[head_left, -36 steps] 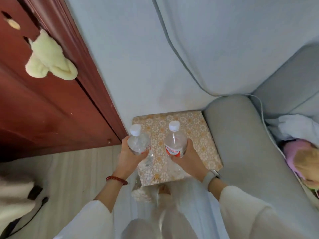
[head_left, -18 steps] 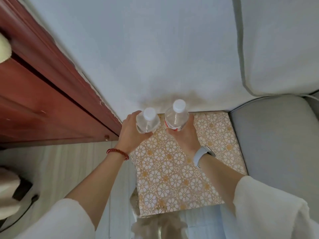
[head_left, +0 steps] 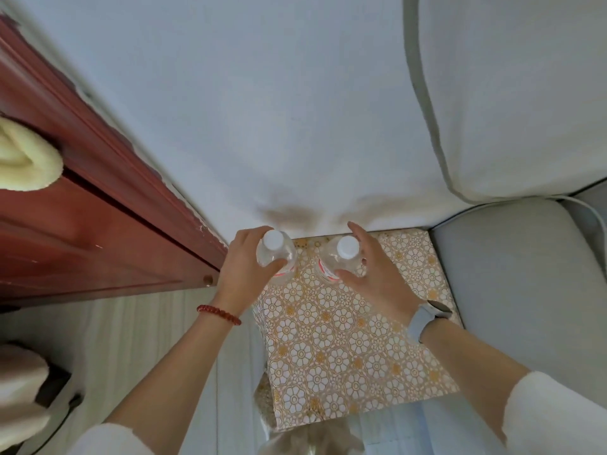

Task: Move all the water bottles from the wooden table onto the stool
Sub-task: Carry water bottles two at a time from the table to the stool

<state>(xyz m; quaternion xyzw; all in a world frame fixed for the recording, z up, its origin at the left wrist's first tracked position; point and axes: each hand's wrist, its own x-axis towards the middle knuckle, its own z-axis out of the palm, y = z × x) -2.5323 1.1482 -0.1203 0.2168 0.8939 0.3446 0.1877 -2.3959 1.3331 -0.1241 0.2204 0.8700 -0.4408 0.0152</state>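
Two water bottles are standing upright at the far edge of the stool (head_left: 354,343), close against the pale wall (head_left: 279,110), and the person is leaning over them with both arms stretched out. The left bottle (head_left: 276,257) is sitting at the stool's far left corner, and the left hand (head_left: 244,274) is wrapping around its shoulder, the thumb pressing on the near side and the fingers (head_left: 249,232) curling round the far side, so this hand is gripping the bottle, probably to steady it while it settles near the edge. The right bottle (head_left: 338,261) is standing just beside the first, apart from it by a narrow gap, its red-and-white label facing the camera. The right hand (head_left: 377,277) is hovering at it with its fingers (head_left: 358,231) spread and loose; they are arching around the cap and neck without clamping, so this hand is reading as open, though whether a fingertip is touching the plastic is hard to say. Setting the pair far back is leaving the near patterned surface free, which would suit any further bottles. The wooden worktop is not in view, so how many bottles are waiting there cannot be judged. A red wooden door (head_left: 98,224) is flanking the stool on the left and a grey sofa arm (head_left: 525,290) on the right.
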